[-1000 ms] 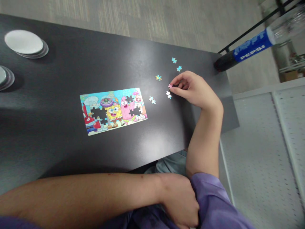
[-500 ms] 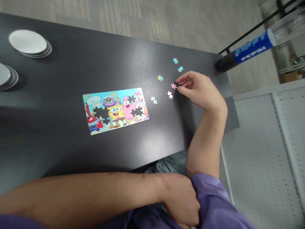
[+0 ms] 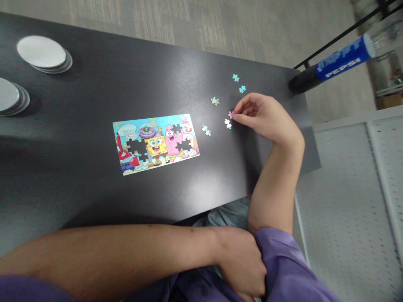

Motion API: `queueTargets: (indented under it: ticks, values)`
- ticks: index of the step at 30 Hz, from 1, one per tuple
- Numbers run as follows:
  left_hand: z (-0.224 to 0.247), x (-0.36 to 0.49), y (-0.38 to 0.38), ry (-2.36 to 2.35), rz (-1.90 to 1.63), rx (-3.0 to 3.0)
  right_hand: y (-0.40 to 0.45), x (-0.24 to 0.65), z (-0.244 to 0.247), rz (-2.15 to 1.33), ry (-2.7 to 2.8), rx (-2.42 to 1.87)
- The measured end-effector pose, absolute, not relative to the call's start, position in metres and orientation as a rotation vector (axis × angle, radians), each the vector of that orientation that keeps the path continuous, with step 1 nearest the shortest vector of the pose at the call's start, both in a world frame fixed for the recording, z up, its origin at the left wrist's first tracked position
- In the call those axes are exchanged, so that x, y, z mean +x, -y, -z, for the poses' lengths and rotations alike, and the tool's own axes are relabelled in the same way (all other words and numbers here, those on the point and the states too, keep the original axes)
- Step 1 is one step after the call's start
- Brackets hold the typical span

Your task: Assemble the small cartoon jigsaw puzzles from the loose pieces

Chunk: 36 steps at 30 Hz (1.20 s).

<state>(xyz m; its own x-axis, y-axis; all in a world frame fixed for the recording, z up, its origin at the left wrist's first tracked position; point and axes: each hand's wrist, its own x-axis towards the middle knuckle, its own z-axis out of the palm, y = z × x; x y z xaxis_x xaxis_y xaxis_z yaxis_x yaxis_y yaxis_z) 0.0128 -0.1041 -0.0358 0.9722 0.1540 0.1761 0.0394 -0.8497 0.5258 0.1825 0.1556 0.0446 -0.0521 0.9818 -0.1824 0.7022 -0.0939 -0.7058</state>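
A pink puzzle piece [image 3: 231, 114] is pinched between the thumb and fingers of my right hand [image 3: 256, 113], at the tabletop. Right below it lies a white and pink puzzle piece [image 3: 228, 123]. My left hand [image 3: 242, 263] is curled closed against my body, beside the right sleeve; its inner side is hidden. Left of the loose pieces lies a cartoon jigsaw puzzle [image 3: 156, 144], with dark gaps in its left part and in its right part.
More loose pieces lie around: a pale one [image 3: 206, 130], a yellow-blue one [image 3: 215, 101] and two blue ones, including the upper blue piece [image 3: 236, 78]. A Pepsi bottle [image 3: 333, 65] stands at the right. White disc stacks [image 3: 40, 51] stand on the dark table [image 3: 94, 88].
My right thumb and fingers have closed over the pink piece, which they now partly cover. My left hand stays curled. The whole view has shifted slightly.
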Motion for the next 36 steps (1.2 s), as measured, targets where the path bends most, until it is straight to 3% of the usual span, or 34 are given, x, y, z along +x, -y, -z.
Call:
queueTargets:
  ticks: [4, 10, 21, 36]
  values:
    - [0.046, 0.013, 0.118, 0.007, -0.358, 2.506, -0.155, 0.181, -0.048, -0.855, 1.835, -1.887]
    - [0.062, 0.014, 0.128, 0.667, -0.568, 2.249, -0.153, 0.177, -0.055, -0.794, 1.878, -1.972]
    - [0.027, 0.007, 0.091, 0.776, -0.155, 2.334, -0.152, 0.181, -0.048, -0.882, 1.817, -1.900]
    - [0.053, 0.018, 0.117, 0.727, -0.406, 2.320, -0.140, 0.103, -0.078, -1.268, 2.068, -1.464]
